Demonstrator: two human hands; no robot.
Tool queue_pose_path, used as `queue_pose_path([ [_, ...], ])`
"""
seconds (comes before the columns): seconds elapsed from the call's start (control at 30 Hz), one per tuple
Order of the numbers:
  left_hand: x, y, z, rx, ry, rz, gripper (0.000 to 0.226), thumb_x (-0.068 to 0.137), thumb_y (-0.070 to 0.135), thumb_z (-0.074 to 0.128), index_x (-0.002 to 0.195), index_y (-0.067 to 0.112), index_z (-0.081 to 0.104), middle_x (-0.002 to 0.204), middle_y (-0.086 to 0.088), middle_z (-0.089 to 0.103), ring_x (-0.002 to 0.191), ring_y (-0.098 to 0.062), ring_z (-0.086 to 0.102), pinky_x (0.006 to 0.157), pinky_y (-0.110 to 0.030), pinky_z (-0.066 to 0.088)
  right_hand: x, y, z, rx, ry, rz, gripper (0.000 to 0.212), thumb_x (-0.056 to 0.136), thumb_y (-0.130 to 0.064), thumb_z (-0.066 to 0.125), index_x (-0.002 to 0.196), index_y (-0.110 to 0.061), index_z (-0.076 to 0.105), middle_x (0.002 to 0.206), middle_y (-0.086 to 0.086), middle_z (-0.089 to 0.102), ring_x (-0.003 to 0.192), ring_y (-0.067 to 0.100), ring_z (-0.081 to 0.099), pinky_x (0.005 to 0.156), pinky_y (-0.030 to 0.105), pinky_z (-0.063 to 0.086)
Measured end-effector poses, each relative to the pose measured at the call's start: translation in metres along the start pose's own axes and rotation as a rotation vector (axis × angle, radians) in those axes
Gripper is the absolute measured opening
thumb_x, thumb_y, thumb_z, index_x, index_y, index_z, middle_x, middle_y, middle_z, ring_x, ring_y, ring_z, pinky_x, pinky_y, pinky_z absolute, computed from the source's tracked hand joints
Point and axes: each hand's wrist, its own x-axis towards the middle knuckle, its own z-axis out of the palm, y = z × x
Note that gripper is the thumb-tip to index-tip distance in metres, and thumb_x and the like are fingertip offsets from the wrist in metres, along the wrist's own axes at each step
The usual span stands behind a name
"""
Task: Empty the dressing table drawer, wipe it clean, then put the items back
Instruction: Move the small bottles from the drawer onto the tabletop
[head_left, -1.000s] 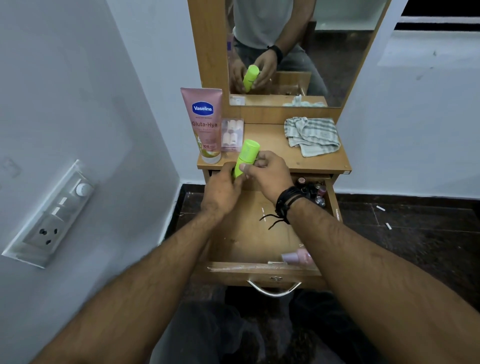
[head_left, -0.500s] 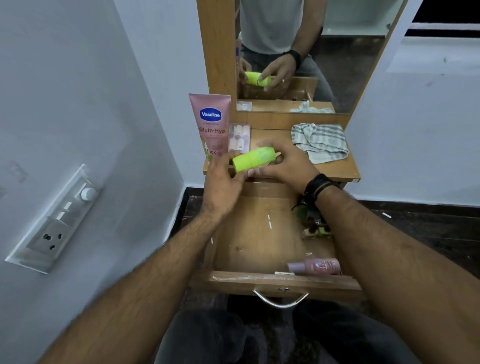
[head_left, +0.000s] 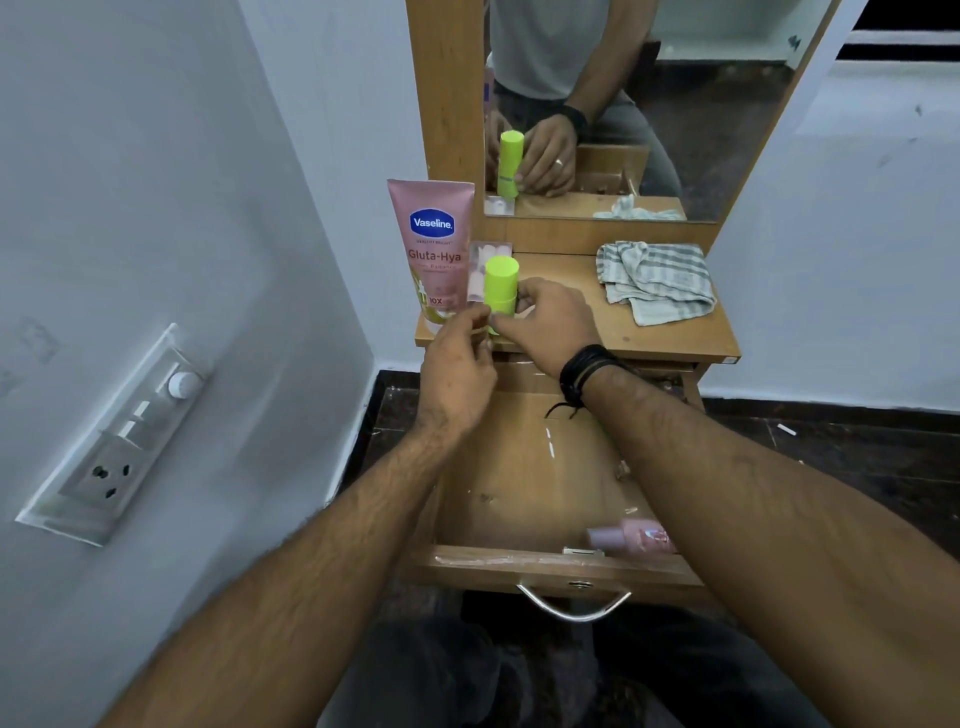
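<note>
Vaseline tube (head_left: 434, 249) stands far left on the tabletop (head_left: 597, 327), so set the green stick (head_left: 500, 285) upright just right of it, base flat b4 letting go, w/ room left for more. Left hand (head_left: 457, 374) pinches its base, fingers curled; right hand (head_left: 545, 325) grips its lower body. Drawer (head_left: 519, 467) below isn't empty yet, pink bottle (head_left: 631, 538) at front right.

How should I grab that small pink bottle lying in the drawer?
The small pink bottle lies on its side against the front wall of the open wooden drawer, partly hidden by the right forearm. Probably reach straight down from above and pinch its round body across the middle, where it looks widest and free.
</note>
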Motion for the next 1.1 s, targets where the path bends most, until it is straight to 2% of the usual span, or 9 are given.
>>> queue_pose_path([
  [0.13, 0.002, -0.004, 0.002, 0.031, -0.002, -0.013, 0.047, 0.098, -0.001, 0.055, 0.144, 0.008, 0.052, 0.142, -0.006, 0.058, 0.128, -0.018, 0.054, 0.111, -0.033, 0.043, 0.006, -0.006, 0.008, -0.033, -0.028, 0.034, 0.032, 0.082, -0.040, 0.070, 0.105, -0.019, 0.073, 0.096, 0.002, 0.073, 0.095, 0.025, 0.066, 0.080, 0.040, 0.054],
  [0.4, 0.000, -0.006, 0.006, 0.035, 0.000, -0.025, 0.048, 0.097, -0.001, 0.057, 0.145, 0.007, 0.051, 0.141, -0.006, 0.058, 0.126, -0.018, 0.055, 0.110, -0.033, 0.045, 0.003, -0.005, 0.016, -0.036, 0.023, 0.060, 0.045, 0.084, -0.037, 0.074, 0.125, -0.021, 0.064, 0.109, -0.002, 0.074, 0.105, 0.025, 0.066, 0.088, 0.039, 0.052],
  [0.57, -0.002, -0.005, 0.004, 0.048, 0.004, -0.028, 0.049, 0.098, -0.002, 0.057, 0.145, 0.008, 0.050, 0.141, -0.005, 0.058, 0.126, -0.017, 0.056, 0.106, -0.024, 0.042, 0.003, -0.003, 0.015, -0.027, 0.027, 0.058, 0.053, 0.082, -0.040, 0.077, 0.129, -0.021, 0.062, 0.112, -0.003, 0.073, 0.107, 0.024, 0.066, 0.089, 0.035, 0.051],
  [0.7, -0.005, 0.000, 0.000, 0.038, -0.011, -0.030, 0.049, 0.098, 0.000, 0.056, 0.146, 0.009, 0.049, 0.142, -0.005, 0.057, 0.127, -0.018, 0.055, 0.109, -0.036, 0.046, 0.000, -0.001, 0.009, -0.025, 0.022, 0.057, 0.060, 0.081, -0.043, 0.078, 0.134, -0.020, 0.058, 0.116, 0.001, 0.072, 0.108, 0.026, 0.064, 0.089, 0.036, 0.049],
  [0.77, -0.007, 0.003, -0.001, 0.050, -0.009, -0.012, 0.048, 0.098, 0.001, 0.056, 0.145, 0.009, 0.050, 0.143, -0.006, 0.056, 0.128, -0.020, 0.055, 0.110, -0.037, 0.045, -0.007, 0.001, 0.003, -0.012, 0.025, 0.061, 0.059, 0.082, -0.042, 0.076, 0.133, -0.020, 0.058, 0.114, 0.000, 0.071, 0.106, 0.025, 0.064, 0.086, 0.034, 0.047],
  [0.9, -0.016, 0.017, 0.000, 0.068, -0.003, 0.009, 0.045, 0.098, 0.002, 0.057, 0.143, 0.007, 0.052, 0.139, -0.007, 0.059, 0.123, -0.022, 0.057, 0.105, -0.029, 0.044, -0.027, 0.005, -0.015, 0.007, 0.021, 0.083, 0.052, 0.087, -0.035, 0.071, 0.135, -0.022, 0.058, 0.111, -0.007, 0.070, 0.103, 0.020, 0.064, 0.086, 0.030, 0.045],
  [1.0, -0.024, 0.030, 0.004, 0.113, -0.032, 0.037, 0.040, 0.099, 0.006, 0.056, 0.139, 0.008, 0.055, 0.137, -0.008, 0.061, 0.123, -0.023, 0.057, 0.106, -0.037, 0.046, -0.046, 0.013, -0.036, -0.011, 0.021, 0.087, 0.042, 0.088, -0.034, 0.069, 0.128, -0.024, 0.062, 0.100, -0.010, 0.068, 0.099, 0.016, 0.062, 0.079, 0.026, 0.043],
  [1.1, -0.033, 0.042, 0.012, 0.135, -0.089, 0.085, 0.037, 0.098, 0.010, 0.056, 0.135, 0.010, 0.059, 0.134, -0.006, 0.063, 0.121, -0.021, 0.059, 0.105, -0.032, 0.044, -0.063, 0.024, -0.065, -0.047, 0.010, 0.095, 0.031, 0.088, -0.034, 0.068, 0.118, -0.025, 0.066, 0.095, -0.009, 0.069, 0.097, 0.016, 0.062, 0.083, 0.031, 0.048],
])
